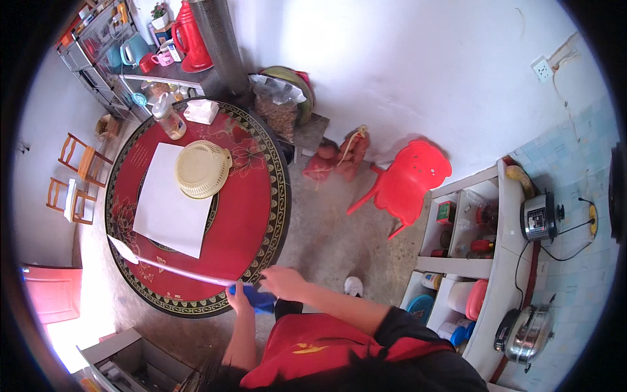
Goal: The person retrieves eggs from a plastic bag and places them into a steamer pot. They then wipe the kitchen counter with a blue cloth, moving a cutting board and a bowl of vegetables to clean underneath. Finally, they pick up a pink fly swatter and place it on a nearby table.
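Note:
In front of my body, at the near edge of the round red table, my left hand is closed around the near end of a long thin white stick. The stick reaches left over the tabletop to a flat white head. A blue piece, cloth or handle I cannot tell, sits by my left fingers. Just right of it, my right hand has curled fingers; what they hold is hidden. Farther off, a cream plastic basket lies upside down on a white sheet.
A jar and tissue pack stand at the table's far edge. A red chair is to the right, red net bags near the wall. Along the right runs a counter with a cooker and steel pot.

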The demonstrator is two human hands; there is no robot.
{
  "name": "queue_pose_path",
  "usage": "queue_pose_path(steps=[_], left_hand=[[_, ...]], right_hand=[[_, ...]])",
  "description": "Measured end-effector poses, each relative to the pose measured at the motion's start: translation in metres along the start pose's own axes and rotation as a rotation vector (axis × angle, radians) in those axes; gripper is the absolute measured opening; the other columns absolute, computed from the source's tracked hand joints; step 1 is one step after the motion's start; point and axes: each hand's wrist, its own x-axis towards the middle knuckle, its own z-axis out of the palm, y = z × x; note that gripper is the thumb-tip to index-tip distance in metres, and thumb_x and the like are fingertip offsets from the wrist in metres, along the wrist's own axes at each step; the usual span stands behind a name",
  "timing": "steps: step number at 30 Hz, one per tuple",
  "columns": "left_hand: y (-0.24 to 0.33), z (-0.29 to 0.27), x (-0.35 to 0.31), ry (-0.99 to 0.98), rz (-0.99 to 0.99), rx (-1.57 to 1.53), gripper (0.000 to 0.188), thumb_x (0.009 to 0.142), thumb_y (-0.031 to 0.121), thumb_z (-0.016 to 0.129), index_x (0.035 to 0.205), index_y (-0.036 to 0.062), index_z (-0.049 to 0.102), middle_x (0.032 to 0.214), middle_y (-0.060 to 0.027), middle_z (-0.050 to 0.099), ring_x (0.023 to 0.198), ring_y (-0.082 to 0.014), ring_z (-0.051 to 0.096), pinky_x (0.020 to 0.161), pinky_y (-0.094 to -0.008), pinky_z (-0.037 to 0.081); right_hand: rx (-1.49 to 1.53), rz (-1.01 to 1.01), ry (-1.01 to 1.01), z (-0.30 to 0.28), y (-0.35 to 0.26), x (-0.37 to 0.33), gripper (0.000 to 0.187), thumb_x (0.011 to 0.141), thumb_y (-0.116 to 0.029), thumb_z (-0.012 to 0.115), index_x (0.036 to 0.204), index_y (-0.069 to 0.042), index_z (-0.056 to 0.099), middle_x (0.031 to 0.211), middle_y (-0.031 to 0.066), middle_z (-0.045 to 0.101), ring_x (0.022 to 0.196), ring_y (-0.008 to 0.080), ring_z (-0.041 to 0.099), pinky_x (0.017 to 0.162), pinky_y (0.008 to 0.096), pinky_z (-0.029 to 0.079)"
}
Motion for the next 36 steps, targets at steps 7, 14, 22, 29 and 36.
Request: queue_pose_path(steps=[7,14,22,29,36], left_hand=[[-0.051,0.023,-0.155,-0.127,0.219,-0.243,0.043,0.077,0.013,0.066,0.115,0.0023,0.048,0.103,-0.0068,0.057,0.087,-0.0152,0.056,0.076,-0.0291,0.047],[-0.109,0.141,-0.304,-0.147,0.386,-0.055,0.033,0.078,0.010,0.064,0.108,0.0007,0.053,0.096,-0.0061,0.060,0.082,-0.0148,0.057,0.073,-0.0295,0.047],[-0.119,0.262,-0.464,-0.352,0.219,0.484,0.026,0.075,0.016,0.071,0.095,0.0018,0.061,0.086,-0.0081,0.065,0.082,-0.0139,0.059,0.075,-0.0302,0.047],[-0.133,0.272,-0.500,-0.203,0.283,0.542,0.017,0.077,0.017,0.069,0.083,0.0045,0.059,0.076,-0.0063,0.061,0.072,-0.0147,0.056,0.072,-0.0288,0.046],[-0.140,0.269,-0.482,-0.035,0.222,0.390,0.015,0.078,0.016,0.067,0.082,0.0034,0.059,0.076,-0.0038,0.060,0.073,-0.0126,0.055,0.071,-0.0282,0.045]], right_hand=[[0.054,-0.186,-0.420,0.011,-0.020,-0.015,0.033,0.084,-0.031,0.055,0.091,0.002,0.054,0.088,0.0195,0.061,0.080,0.0364,0.062,0.068,0.0455,0.048],[0.008,-0.428,-0.389,-0.074,0.082,-0.122,0.017,0.085,-0.018,0.045,0.085,-0.002,0.050,0.077,0.0164,0.058,0.074,0.0359,0.060,0.064,0.0464,0.047],[-0.314,-0.654,-0.473,-0.238,0.210,-0.228,0.018,0.087,-0.020,0.043,0.089,-0.004,0.051,0.080,0.0163,0.058,0.068,0.0337,0.061,0.057,0.0460,0.048],[-0.613,0.277,0.390,-0.580,0.384,-0.177,0.023,0.088,-0.020,0.044,0.086,-0.004,0.060,0.073,0.0164,0.061,0.073,0.0293,0.064,0.061,0.0431,0.051],[-0.767,-0.129,0.027,-0.472,0.388,-0.304,0.014,0.086,-0.016,0.043,0.087,-0.005,0.051,0.069,0.0147,0.059,0.062,0.0335,0.062,0.053,0.0461,0.050]])
